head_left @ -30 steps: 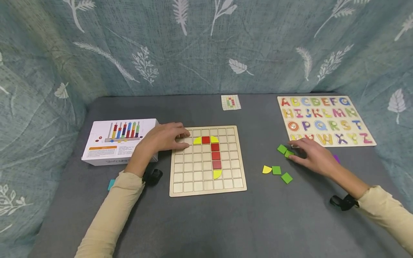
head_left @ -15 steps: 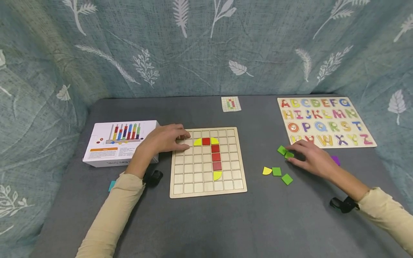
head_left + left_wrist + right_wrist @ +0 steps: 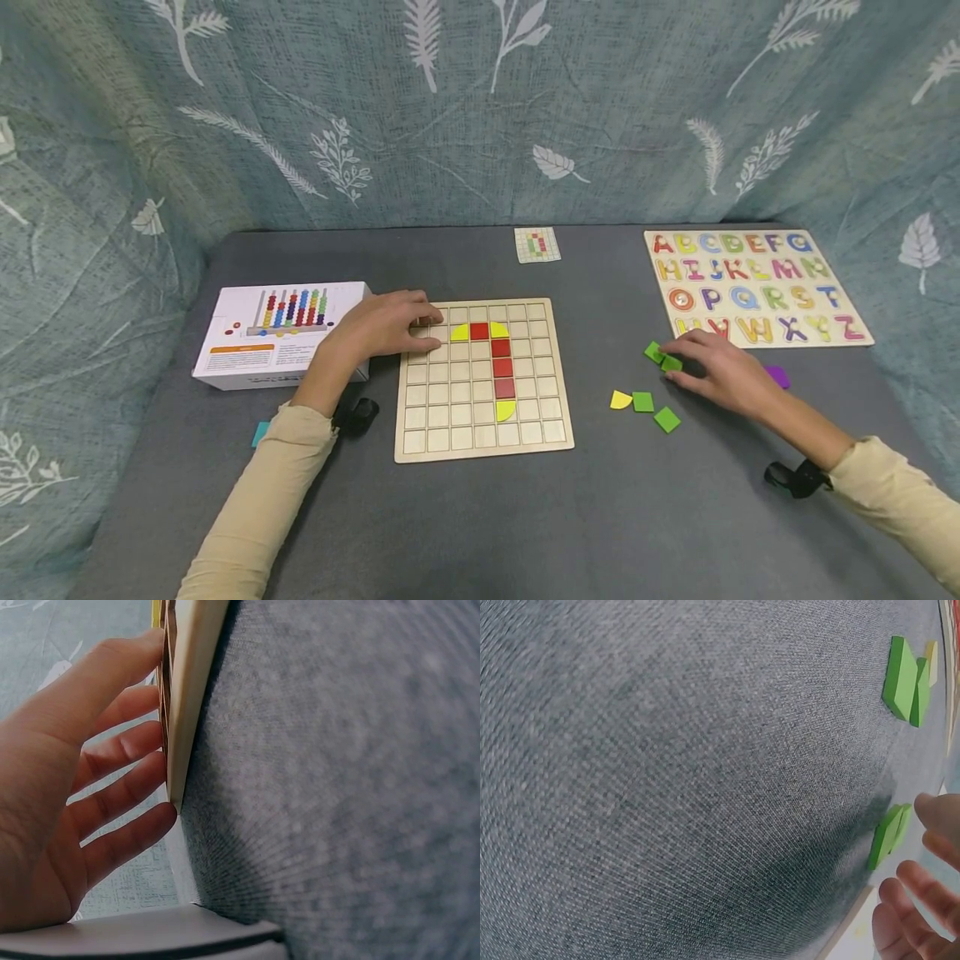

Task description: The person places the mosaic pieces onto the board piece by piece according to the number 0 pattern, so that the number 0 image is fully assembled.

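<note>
My left hand (image 3: 378,325) rests its fingertips on the upper left edge of the wooden grid board (image 3: 438,421). In the left wrist view its relaxed fingers (image 3: 124,784) touch the board's rim (image 3: 196,690). On the board, red squares (image 3: 502,367) and yellow quarter-circles (image 3: 506,411) form a hook shape. My right hand (image 3: 727,375) hovers beside two green square tiles (image 3: 671,364) that touch each other. In the right wrist view a gap shows between its fingers and those green tiles (image 3: 887,834), and nothing is held.
Nearer the board lie two more green tiles (image 3: 667,419) and a yellow quarter-circle (image 3: 620,400). An alphabet puzzle (image 3: 765,287) is at the back right, a small pattern card (image 3: 537,245) at the back. A white box (image 3: 277,333) stands left; purple (image 3: 778,377) and blue pieces (image 3: 259,433) lie partly hidden.
My right hand has drawn very slightly back from the two green tiles, which stay on the table. The left hand keeps its place on the board's edge.
</note>
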The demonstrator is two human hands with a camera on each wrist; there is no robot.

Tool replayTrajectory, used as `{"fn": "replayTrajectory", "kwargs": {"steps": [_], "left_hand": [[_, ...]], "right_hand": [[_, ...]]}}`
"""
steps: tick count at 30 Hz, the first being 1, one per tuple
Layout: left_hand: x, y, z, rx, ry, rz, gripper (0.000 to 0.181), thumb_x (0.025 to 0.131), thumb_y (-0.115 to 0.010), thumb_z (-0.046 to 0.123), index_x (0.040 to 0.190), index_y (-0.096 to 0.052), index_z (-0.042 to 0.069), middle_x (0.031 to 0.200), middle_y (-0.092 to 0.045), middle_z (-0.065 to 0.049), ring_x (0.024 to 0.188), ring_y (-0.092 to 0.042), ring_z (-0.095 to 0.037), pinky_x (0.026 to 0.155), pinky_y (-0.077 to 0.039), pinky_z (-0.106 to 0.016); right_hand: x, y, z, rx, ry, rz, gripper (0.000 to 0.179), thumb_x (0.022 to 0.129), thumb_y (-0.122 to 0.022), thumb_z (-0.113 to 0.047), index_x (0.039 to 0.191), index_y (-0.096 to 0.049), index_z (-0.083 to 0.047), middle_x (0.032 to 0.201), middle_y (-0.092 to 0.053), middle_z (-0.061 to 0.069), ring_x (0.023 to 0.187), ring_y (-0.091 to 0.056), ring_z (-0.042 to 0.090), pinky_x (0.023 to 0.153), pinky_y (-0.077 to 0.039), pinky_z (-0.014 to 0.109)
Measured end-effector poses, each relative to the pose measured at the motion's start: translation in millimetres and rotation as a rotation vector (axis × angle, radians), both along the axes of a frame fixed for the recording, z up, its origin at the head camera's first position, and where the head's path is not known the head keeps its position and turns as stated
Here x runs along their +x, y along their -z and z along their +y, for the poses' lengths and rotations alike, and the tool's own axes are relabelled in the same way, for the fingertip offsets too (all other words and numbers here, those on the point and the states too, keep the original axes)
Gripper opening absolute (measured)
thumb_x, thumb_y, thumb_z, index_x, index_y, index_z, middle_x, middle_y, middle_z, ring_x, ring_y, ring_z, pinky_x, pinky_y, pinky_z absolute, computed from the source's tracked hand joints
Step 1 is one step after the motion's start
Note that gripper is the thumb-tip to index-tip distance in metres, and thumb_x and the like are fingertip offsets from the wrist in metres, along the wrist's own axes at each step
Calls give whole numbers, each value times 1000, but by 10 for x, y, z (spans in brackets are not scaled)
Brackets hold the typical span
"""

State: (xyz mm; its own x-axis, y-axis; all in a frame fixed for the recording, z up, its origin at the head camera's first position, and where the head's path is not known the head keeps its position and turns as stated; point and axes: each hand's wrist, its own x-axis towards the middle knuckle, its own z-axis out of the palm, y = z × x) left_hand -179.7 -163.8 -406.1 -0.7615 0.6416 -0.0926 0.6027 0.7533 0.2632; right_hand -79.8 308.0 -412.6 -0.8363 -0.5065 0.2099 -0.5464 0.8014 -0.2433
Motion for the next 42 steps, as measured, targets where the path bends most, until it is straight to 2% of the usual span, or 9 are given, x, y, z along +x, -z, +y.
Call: {"fn": "replayTrajectory", "kwargs": {"steps": [15, 20, 26, 38, 42], "left_hand": [[8, 17, 6, 13, -3, 5, 37, 85, -72, 43, 114, -71, 21, 95, -61, 3, 82, -52, -11, 71, -45, -30], [9, 23, 3, 18, -4, 3, 36, 85, -72, 43, 113, -71, 21, 94, -60, 4, 82, -52, -11, 71, -45, -30], [1, 25, -4, 15, -6, 8, 36, 85, -72, 43, 114, -71, 22, 94, -61, 4, 82, -53, -11, 72, -45, -30], [-11, 4, -16, 8, 4, 4, 36, 85, -72, 43, 114, -70, 22, 95, -60, 4, 82, -52, -11, 72, -44, -30], [-11, -4, -16, 12, 9, -1, 36, 85, -71, 43, 114, -70, 22, 95, -60, 4, 83, -52, -11, 72, -44, -31]], "right_hand": [[-21, 26, 3, -12, -33, 44, 38, 72, -83, -9, 107, -71, -7, 97, -67, 6, 85, -64, 18, 69, -52, 40], [-17, 30, 5, -16, -29, 26, 36, 72, -82, -7, 107, -71, -7, 97, -67, 5, 83, -63, 16, 68, -52, 37], [-8, 53, 17, -18, -38, -6, 28, 73, -80, 0, 99, -72, -8, 93, -65, 1, 75, -61, 10, 64, -50, 29], [-19, 42, 22, 29, -44, 22, 23, 71, -84, -7, 89, -73, -17, 90, -64, -3, 78, -61, 13, 65, -50, 34], [-24, 42, 5, 14, -41, -10, 23, 73, -83, -6, 91, -72, -16, 91, -64, -2, 80, -61, 13, 68, -51, 36]]}}
